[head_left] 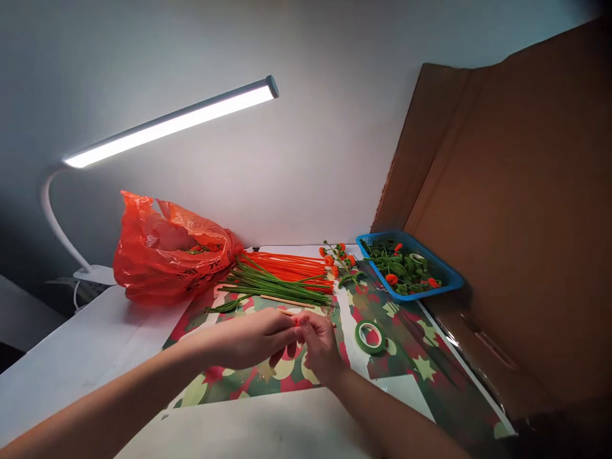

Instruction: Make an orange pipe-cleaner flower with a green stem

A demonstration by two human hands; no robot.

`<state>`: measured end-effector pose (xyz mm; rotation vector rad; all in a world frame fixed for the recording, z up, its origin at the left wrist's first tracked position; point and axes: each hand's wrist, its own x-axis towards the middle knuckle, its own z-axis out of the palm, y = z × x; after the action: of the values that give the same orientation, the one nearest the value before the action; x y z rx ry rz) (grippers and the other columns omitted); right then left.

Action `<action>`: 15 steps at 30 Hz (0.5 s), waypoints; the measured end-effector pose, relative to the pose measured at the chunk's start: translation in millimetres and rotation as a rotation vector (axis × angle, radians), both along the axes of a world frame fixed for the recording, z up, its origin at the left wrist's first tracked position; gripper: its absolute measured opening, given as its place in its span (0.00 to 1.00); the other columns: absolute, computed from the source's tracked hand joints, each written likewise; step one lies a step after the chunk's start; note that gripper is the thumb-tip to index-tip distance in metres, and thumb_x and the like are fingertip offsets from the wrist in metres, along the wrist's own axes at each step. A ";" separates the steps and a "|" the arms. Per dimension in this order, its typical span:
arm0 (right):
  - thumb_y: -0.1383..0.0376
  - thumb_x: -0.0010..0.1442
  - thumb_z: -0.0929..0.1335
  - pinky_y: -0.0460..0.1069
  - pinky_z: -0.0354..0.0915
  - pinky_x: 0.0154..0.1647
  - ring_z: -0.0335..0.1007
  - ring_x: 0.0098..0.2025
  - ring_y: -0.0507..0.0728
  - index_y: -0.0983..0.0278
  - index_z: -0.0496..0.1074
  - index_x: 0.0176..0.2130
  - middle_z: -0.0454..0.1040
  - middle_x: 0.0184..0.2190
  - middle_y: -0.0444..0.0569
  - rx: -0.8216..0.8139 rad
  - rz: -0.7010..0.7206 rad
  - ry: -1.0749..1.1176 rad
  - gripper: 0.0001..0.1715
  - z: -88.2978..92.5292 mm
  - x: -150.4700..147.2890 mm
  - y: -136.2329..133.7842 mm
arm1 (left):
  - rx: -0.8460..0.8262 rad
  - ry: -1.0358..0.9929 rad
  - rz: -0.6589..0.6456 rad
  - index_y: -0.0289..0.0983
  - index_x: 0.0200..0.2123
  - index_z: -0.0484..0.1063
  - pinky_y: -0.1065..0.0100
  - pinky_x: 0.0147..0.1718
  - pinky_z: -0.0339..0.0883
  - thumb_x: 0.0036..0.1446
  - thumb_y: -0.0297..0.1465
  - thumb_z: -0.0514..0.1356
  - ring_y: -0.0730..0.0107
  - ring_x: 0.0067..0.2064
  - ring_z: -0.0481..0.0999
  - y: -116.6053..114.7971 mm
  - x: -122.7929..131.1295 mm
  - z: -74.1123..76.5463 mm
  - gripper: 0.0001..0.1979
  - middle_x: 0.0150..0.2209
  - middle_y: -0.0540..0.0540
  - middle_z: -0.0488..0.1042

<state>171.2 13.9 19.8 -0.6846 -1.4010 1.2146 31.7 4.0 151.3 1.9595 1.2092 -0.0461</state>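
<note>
My left hand (268, 335) and my right hand (322, 349) meet over the patterned sheet, fingertips pinched together. A thin wooden stick runs through my right hand, only small bits of it showing. A speck of orange, like pipe cleaner, shows between the fingertips; most of it is hidden by the fingers. Just behind lie green pipe cleaners (282, 285) and orange pipe cleaners (287, 262), with another wooden stick (287, 301) in front of them. To the right of my hands rests a roll of green tape (359, 338).
A red plastic bag (167, 274) stands back left, beside a lit lamp (172, 124). Finished-looking orange flowers (329, 261) lie at the back. The blue basket (406, 297) holds green leaves and orange blooms. A cardboard sheet (516, 191) borders the right side.
</note>
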 end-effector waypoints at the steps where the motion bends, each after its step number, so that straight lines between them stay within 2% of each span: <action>1: 0.45 0.63 0.60 0.47 0.56 0.25 0.59 0.22 0.51 0.64 0.71 0.26 0.61 0.17 0.43 -0.030 0.012 0.009 0.29 0.3 -2.2 -1.1 | 0.017 -0.012 0.049 0.39 0.25 0.70 0.72 0.24 0.59 0.62 0.44 0.47 0.70 0.26 0.67 -4.2 -5.7 -4.6 0.21 0.24 0.49 0.73; 4: 0.45 0.62 0.61 0.46 0.55 0.24 0.56 0.22 0.50 0.63 0.67 0.22 0.60 0.18 0.42 -0.090 0.001 0.012 0.29 1.3 -5.3 0.8 | 0.036 -0.052 0.139 0.40 0.29 0.71 0.72 0.25 0.59 0.62 0.45 0.47 0.70 0.27 0.68 -9.8 -20.8 -14.8 0.20 0.26 0.50 0.73; 8: 0.45 0.60 0.62 0.46 0.56 0.24 0.57 0.23 0.51 0.63 0.64 0.20 0.61 0.18 0.43 -0.091 -0.021 -0.040 0.29 4.0 -3.2 6.5 | 0.027 -0.137 0.180 0.41 0.32 0.72 0.73 0.26 0.58 0.62 0.48 0.47 0.71 0.27 0.64 -6.5 -33.8 -28.4 0.22 0.27 0.51 0.72; 15: 0.48 0.63 0.61 0.46 0.55 0.26 0.56 0.24 0.50 0.63 0.64 0.22 0.61 0.19 0.42 -0.074 -0.017 -0.143 0.27 -1.9 -0.8 8.8 | -0.227 -0.270 0.152 0.38 0.35 0.69 0.73 0.19 0.50 0.59 0.55 0.47 0.75 0.21 0.55 10.6 -42.8 -50.8 0.26 0.24 0.51 0.69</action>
<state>170.3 22.7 17.9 -0.8470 -1.4703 1.2288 -11.1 14.6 100.6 1.6152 1.1182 0.1493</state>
